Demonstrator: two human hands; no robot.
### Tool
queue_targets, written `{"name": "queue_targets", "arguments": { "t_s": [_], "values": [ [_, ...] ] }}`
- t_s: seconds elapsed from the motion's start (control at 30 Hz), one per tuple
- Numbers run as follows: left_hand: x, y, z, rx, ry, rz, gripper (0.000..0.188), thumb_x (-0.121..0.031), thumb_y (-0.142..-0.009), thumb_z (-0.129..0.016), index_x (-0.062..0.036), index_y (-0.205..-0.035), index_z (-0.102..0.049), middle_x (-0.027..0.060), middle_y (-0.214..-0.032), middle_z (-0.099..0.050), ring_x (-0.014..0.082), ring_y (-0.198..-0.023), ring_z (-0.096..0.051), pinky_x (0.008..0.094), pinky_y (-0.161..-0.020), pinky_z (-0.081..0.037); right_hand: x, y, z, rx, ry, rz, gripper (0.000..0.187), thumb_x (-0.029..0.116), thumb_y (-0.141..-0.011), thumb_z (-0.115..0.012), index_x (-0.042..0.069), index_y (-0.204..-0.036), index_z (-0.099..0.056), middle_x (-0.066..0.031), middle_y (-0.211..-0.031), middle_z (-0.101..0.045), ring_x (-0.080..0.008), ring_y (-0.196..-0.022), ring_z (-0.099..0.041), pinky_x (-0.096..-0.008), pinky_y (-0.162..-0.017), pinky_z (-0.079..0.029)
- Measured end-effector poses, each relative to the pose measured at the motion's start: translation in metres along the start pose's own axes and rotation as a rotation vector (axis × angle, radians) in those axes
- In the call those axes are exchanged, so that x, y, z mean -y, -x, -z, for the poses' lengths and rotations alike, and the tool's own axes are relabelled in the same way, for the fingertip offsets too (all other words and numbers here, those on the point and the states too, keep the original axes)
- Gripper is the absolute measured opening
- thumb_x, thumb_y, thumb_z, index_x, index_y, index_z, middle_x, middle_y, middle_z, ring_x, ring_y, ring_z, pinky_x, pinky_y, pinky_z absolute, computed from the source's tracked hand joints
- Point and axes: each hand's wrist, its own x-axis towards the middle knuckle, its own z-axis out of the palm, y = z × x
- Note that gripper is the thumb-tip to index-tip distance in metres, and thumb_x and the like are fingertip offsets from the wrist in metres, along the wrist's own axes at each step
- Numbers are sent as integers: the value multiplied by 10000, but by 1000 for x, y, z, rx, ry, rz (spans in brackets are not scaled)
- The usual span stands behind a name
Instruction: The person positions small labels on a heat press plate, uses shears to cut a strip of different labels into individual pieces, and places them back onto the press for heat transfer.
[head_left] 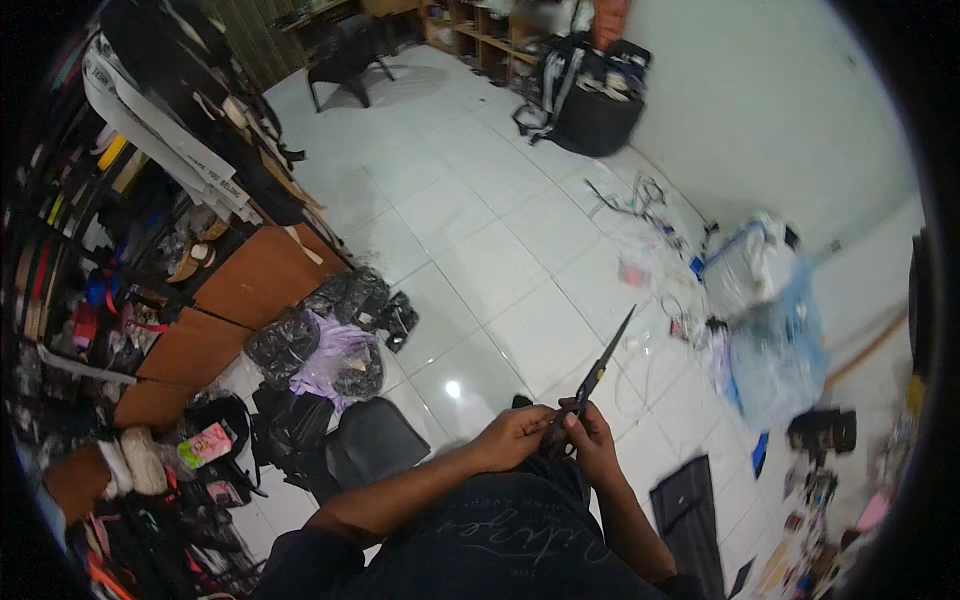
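Note:
A pair of long dark scissors (603, 364) is held in front of my body, blades together and pointing up and away to the right. My right hand (594, 446) is closed around the handle side, thumb on top. From the left, my left hand (516, 437) pinches at the handle loops, its fingers curled in. The loops are partly hidden by my fingers, and I cannot tell whether anything small is also between them.
Black bags and a purple plastic bundle (335, 352) lie on the tiled floor left. A crowded shelf (190, 335) stands beyond. White and blue plastic bags (778, 350) sit along the right wall, near loose cables (640, 200). A stuffed black bag (595, 115) and a black chair (345, 62) are farther off.

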Motion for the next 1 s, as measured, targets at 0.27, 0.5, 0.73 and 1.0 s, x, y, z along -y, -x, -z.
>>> {"name": "queue_targets", "arguments": {
  "t_s": [0.27,0.5,0.73,1.0],
  "values": [
    [-57,-111,211,-706,-42,-99,332,-193,-913,-596,17,-1165,-549,71,-962,-609,143,-872,-595,262,-800,-480,113,-301,-73,353,213,-68,242,216,-927,-577,31,-1041,-472,-83,-870,-635,-149,-724,-649,-272,-607,-504],
    [-153,-249,407,-842,190,-107,490,-298,-916,-606,-21,-1278,-425,102,-1096,-557,160,-1032,-529,280,-905,-423,201,-527,-182,519,915,203,332,309,-927,-515,42,-1120,-478,-209,-945,-634,-396,-892,-615,-477,-750,-475],
    [-252,-366,620,-927,340,-186,348,-363,-977,-470,-47,-1119,-449,122,-1048,-605,179,-975,-575,325,-829,-479,288,-757,-255,682,786,273,392,163,-877,-524,-26,-1219,-485,-214,-1039,-616,-321,-951,-630,-397,-827,-487],
    [-320,-421,862,-1194,625,-235,284,-283,-998,-434,-17,-1089,-476,143,-1065,-620,191,-998,-593,329,-852,-489,331,-1037,-396,1123,624,-93,440,152,-817,-672,-32,-1195,-541,-61,-936,-613,-131,-874,-572,-279,-821,-460]
  ]
}}
